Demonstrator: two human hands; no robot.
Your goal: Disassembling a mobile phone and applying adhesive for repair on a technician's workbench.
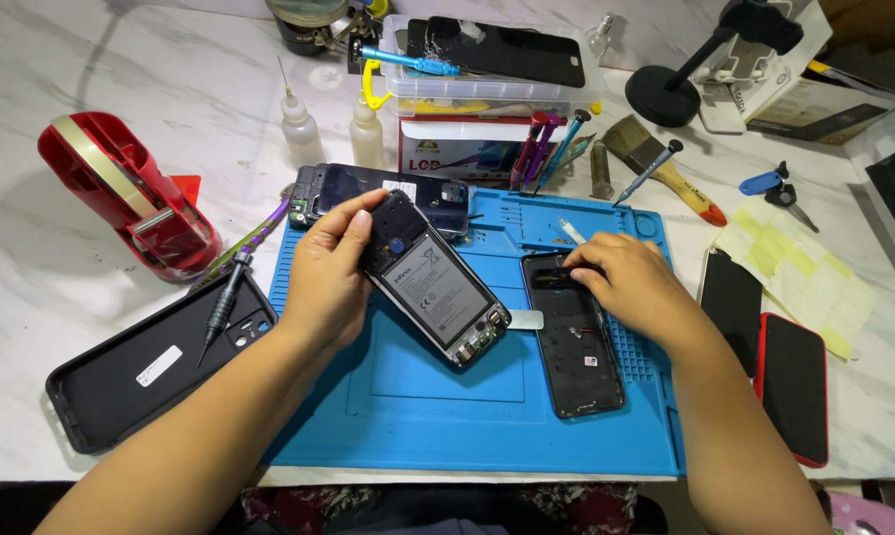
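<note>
Nearest, both forearms enter from the near edge over a blue work mat (438,416) laid on a white marbled table (61,287). At near left, off the mat, a black back cover (120,381) lies inner side up with a screwdriver (224,302) resting across its far end.

The left hand (327,282) is closed around the far-left end of an opened phone (436,290), battery side up, held tilted above the mat. The right hand (634,282) rests on the far end of a black phone frame (573,342) lying flat on the mat's right part; its fingertips press down there, but whether they pinch anything cannot be told.

To the right, off the mat, lie a black panel (733,302) and a red-edged phone (794,386), side by side.

Farther left stands a red tape dispenser (135,193). Another dark phone (378,188) lies at the mat's far-left corner, just behind the held phone. Two small white bottles (334,129) stand beyond it. A brush (666,168) lies at far right, and a clear plastic box (492,74) sits farthest back.
</note>
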